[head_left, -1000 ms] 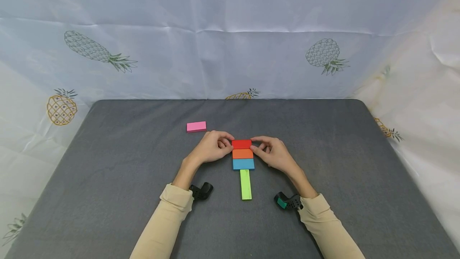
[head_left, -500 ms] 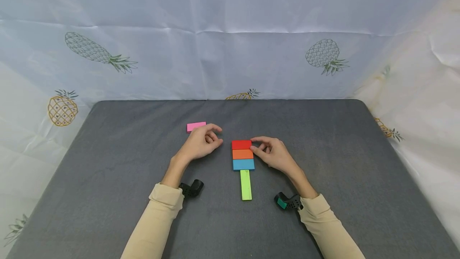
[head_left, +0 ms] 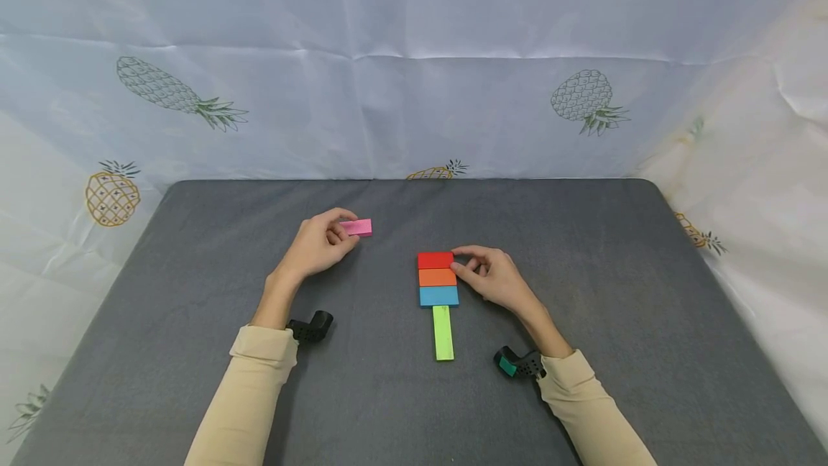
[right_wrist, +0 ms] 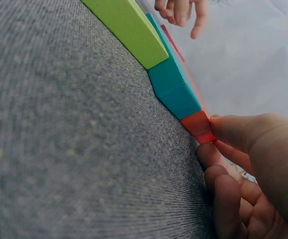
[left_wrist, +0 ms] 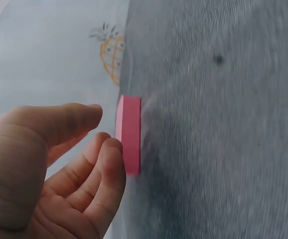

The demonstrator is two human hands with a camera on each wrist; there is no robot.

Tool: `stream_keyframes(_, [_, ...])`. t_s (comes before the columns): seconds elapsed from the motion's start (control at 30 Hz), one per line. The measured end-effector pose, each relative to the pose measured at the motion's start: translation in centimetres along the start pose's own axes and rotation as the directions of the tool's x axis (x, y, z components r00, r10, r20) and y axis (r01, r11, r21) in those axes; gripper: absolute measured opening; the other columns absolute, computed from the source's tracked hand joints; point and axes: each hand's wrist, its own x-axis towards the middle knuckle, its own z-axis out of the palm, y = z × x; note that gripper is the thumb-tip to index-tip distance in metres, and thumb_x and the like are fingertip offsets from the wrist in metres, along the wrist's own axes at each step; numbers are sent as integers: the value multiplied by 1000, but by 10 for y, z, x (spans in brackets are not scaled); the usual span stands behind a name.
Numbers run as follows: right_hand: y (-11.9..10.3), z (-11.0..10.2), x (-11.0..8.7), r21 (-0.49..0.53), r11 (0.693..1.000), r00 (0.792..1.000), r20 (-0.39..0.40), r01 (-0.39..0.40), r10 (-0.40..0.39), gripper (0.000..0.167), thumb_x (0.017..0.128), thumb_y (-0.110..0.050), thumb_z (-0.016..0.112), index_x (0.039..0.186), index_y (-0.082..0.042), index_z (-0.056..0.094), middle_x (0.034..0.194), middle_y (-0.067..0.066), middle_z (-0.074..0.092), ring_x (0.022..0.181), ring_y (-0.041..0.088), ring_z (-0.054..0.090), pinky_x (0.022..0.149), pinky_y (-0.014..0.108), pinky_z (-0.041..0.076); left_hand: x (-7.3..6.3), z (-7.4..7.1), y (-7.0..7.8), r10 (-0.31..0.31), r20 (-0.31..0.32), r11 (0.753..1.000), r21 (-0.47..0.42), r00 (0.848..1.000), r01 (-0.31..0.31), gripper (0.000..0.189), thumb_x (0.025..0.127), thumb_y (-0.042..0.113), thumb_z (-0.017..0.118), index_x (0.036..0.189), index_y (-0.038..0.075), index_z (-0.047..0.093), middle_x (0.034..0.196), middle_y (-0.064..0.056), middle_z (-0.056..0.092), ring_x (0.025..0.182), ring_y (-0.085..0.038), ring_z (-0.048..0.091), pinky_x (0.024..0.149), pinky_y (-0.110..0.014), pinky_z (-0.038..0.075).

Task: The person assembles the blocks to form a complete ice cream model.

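Observation:
In the head view, my left hand (head_left: 320, 241) is at the left end of a pink block (head_left: 362, 227), which it partly hides. The left wrist view shows thumb and fingers bent with a gap, beside the pink block (left_wrist: 131, 134) rather than closed on it. My right hand (head_left: 493, 275) holds the right end of a red block (head_left: 435, 260) between thumb and index finger, the thumb also near an orange block (head_left: 437, 277). Red, orange and blue (head_left: 438, 296) blocks lie flat in a touching stack of rows. From the blue one, a lime-green block (head_left: 443, 333) extends lengthwise toward me.
A grey cloth-covered table (head_left: 582, 236) bears all the blocks. Behind it hangs a pale curtain (head_left: 414, 106) printed with pineapples. Black camera mounts (head_left: 310, 327) sit at both wrists, close above the tabletop.
My left hand has left the red block's left end and moved left and away from me to the pink block. The right hand stays put; the coloured blocks have not shifted.

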Motion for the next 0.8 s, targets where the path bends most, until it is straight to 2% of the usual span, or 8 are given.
stream_keyframes(0.3, [1,0,0,-1,1000,1000,2,4,-4,35,98,-21,70,129,-5,68,79,10,73,41,5,44,43,24,38,-4,-9,-15,-56,-1,997,57,998,56,39,96,11,69,132,-1,61,88,-14,70,69,-13,62,72,-32,50])
stream_keyframes(0.57, [0,0,0,-8,1000,1000,-1,1,-1,34,97,-20,71,129,-6,68,79,9,73,41,5,44,43,24,38,-1,-9,-19,-113,10,990,86,994,111,44,97,13,66,137,-2,56,93,-16,70,69,-13,61,71,-31,50])
stream_keyframes(0.8, [-1,0,0,-4,1000,1000,-3,-9,9,34,97,-19,71,129,-5,68,79,9,73,41,5,44,43,23,38,3,-7,-20,-127,47,989,76,991,124,43,98,11,65,137,-2,55,93,-16,65,63,-13,56,65,-30,47])
